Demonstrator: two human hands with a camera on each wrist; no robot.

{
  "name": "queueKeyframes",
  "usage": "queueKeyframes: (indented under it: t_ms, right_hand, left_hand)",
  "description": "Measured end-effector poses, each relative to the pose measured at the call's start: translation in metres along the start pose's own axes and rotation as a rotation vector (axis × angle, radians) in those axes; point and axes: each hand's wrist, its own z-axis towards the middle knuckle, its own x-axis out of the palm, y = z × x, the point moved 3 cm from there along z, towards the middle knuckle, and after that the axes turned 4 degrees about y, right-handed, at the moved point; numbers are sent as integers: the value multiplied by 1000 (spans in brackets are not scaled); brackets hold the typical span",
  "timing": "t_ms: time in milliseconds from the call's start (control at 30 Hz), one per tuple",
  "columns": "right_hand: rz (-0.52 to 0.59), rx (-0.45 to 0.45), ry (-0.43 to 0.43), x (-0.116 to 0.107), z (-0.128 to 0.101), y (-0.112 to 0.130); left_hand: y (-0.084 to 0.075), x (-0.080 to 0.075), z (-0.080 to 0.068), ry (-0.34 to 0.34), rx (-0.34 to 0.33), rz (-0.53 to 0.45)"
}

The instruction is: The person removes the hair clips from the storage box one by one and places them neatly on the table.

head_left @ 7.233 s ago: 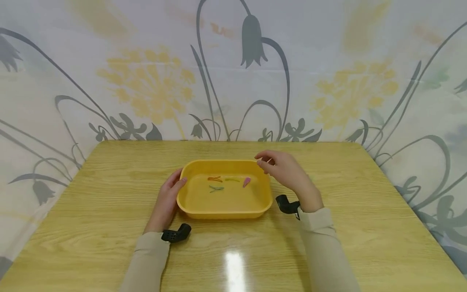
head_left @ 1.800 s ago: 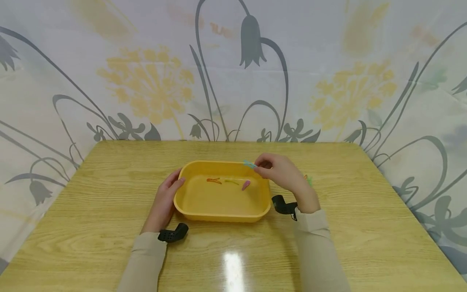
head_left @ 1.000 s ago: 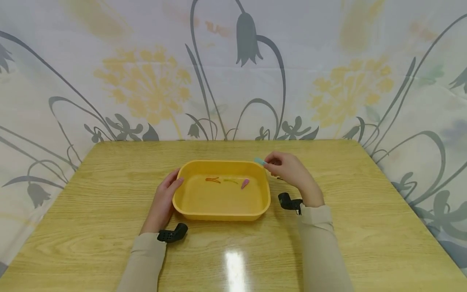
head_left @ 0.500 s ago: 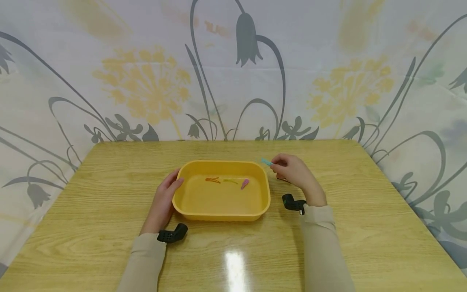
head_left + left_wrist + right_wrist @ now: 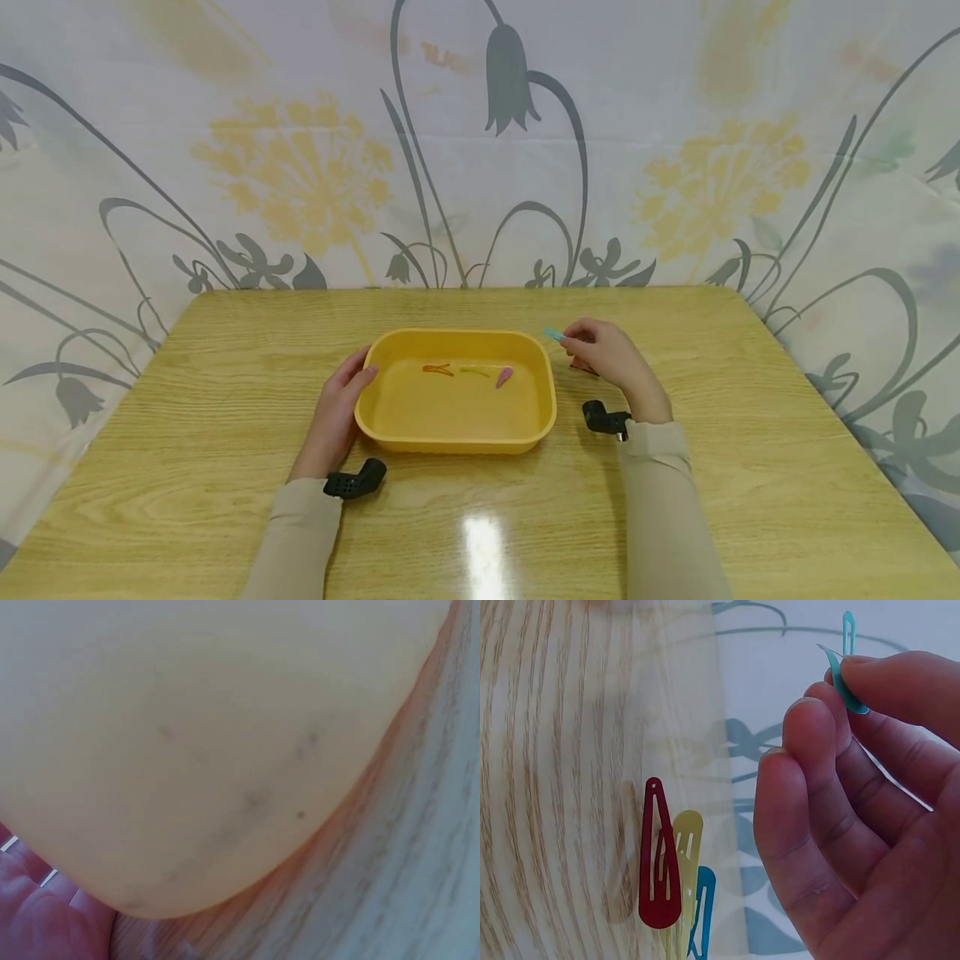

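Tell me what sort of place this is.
Probably a home tabletop or a staged recording corner: a glossy wooden table, a floral printed curtain hung close behind it, and a yellow plastic tray of coloured hair clips.

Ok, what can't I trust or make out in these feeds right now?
- Pile of snap hair clips on the table (red, yellow, blue): head view, mostly behind the right hand; right wrist view, cut off by the bottom edge, so no count.
- Left hand: left wrist view filled by the yellow plastic tray's wall, only a sliver of palm.
- Small clips in the tray: head view, too small to tell shapes.
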Motion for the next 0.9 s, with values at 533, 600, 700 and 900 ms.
queueKeyframes:
  t_ms: [533,600,700,900]
  right_hand:
    - [-58,80,-43,3,5,-3]
    - [-71,85,-53,3,4,-3]
    - [-90,99,-61,4,3,-4]
    - [-112,143,-65,5,4,-9]
  left_hand:
    - [-1,-2,2,-2,13,6]
    - [-1,-2,2,-2,12,8]
    - [-1,-1,1,0,6,7]
    - [0,0,1,7,5,-1]
